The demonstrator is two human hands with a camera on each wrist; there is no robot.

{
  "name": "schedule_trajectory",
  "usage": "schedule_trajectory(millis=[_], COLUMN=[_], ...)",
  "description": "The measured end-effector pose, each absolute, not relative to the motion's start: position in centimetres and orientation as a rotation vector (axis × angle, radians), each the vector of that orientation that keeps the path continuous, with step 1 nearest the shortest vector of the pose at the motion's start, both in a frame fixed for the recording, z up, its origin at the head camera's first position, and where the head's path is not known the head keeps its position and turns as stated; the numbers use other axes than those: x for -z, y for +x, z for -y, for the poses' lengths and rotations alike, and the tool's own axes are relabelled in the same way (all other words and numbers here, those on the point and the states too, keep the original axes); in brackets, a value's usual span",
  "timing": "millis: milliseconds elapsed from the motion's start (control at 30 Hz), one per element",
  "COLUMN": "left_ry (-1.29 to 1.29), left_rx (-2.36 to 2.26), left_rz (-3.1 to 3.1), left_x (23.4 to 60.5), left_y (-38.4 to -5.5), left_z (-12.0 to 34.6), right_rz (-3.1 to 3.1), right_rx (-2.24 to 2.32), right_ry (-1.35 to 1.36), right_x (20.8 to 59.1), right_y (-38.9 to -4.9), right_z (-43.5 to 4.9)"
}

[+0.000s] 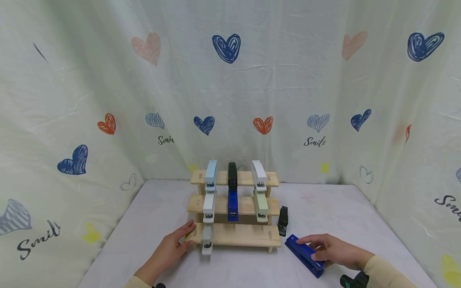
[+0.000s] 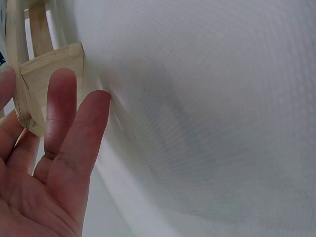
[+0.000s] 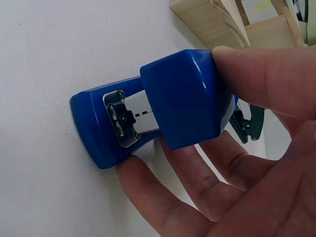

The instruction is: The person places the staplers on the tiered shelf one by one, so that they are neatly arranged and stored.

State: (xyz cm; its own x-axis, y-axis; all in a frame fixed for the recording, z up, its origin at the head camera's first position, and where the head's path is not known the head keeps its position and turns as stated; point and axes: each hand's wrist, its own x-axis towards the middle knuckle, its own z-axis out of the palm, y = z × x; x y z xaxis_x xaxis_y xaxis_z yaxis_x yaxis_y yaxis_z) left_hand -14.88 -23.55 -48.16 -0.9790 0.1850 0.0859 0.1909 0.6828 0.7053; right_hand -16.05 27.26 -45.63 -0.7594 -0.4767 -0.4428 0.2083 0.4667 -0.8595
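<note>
A three-step wooden rack carries several staplers. My left hand holds the left end of its lowest step; in the left wrist view, two fingers stick out beside the wood. Just right of that hand, a grey stapler lies on the lowest step. To the right of the rack, my right hand grips a blue stapler low over the table, thumb on one side and fingers on the other. The right wrist view shows the blue stapler from its front end.
Light blue, black and white staplers line the top step. White, blue and green ones fill the middle. A small black stapler stands right of the rack. A patterned curtain surrounds the table.
</note>
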Motion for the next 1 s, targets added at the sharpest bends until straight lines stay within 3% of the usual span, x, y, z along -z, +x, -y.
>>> schedule_trajectory(millis=[1000], left_ry=[-0.316], left_rx=[1.253], left_rz=[2.885], left_x=[48.30], left_y=[-14.95], left_z=[23.61], right_rz=[-2.048], right_rx=[1.347], right_ry=[-0.218], right_x=[45.59], right_y=[-15.87], right_z=[-27.29])
